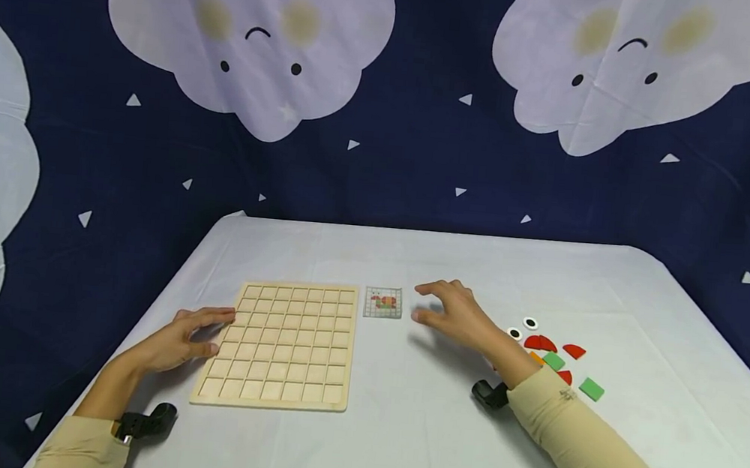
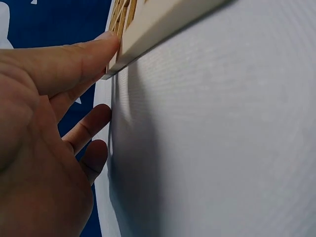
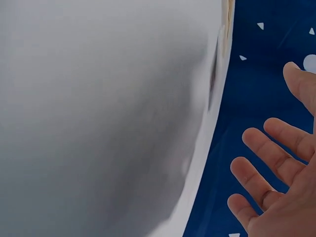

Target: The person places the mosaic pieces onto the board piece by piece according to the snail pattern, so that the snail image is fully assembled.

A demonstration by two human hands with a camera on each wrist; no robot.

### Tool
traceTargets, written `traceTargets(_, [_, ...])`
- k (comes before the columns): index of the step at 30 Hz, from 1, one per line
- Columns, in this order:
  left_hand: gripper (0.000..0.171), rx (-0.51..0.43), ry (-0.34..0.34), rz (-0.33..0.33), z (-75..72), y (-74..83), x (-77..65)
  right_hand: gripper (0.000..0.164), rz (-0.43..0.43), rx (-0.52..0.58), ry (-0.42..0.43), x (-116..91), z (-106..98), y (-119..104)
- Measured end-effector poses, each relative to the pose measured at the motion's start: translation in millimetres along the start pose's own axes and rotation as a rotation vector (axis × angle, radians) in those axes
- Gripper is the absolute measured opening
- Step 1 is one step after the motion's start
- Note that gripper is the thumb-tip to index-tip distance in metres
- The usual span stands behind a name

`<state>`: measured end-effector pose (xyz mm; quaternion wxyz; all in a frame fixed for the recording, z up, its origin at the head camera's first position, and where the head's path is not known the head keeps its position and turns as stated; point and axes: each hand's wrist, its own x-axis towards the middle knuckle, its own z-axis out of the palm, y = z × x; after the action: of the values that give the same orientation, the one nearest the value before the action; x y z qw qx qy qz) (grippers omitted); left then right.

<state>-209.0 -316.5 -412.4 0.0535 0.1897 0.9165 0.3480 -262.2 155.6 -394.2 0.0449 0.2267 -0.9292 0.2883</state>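
Observation:
A wooden grid board (image 1: 289,346) with rows of square compartments lies flat on the white table. At its left edge is my left hand (image 1: 176,341), fingers extended, thumb and fingertips touching the rim; the left wrist view shows the thumb against the side of the board (image 2: 163,29). My right hand (image 1: 455,313) hovers over the table with nothing in it, fingers spread and slightly bent in the right wrist view. Just left of its fingertips lies a small pattern card (image 1: 383,303) with a coloured picture on a grid.
Beyond the right forearm lie loose pieces: red rounded pieces (image 1: 574,351), green squares (image 1: 591,389), an orange piece (image 1: 536,359) and two white eye discs (image 1: 530,323). The forearm covers part of this group. A dark blue cloth with clouds (image 1: 407,184) hangs behind the table.

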Motion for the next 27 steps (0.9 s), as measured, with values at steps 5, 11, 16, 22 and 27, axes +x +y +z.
traceTargets(5, [0.057,-0.010,-0.009,-0.005,-1.0,1.6,0.7,0.049,0.022,0.002,-0.028,14,7,2])
traceTargets(11, [0.056,0.004,-0.004,0.011,-1.3,-0.2,-0.2,0.046,0.056,-0.018,-0.067,30,18,-4])
traceTargets(16, [0.056,0.022,0.006,0.034,0.0,-4.1,-2.7,0.042,0.075,-0.076,-0.081,42,28,-10])
traceTargets(22, [0.055,-0.003,0.015,0.050,-0.6,-6.6,-4.0,0.038,0.123,-0.100,-0.088,51,36,-15])
traceTargets(27, [0.054,0.000,0.026,0.084,0.5,-7.6,-3.1,0.037,0.143,-0.084,-0.089,53,38,-15])
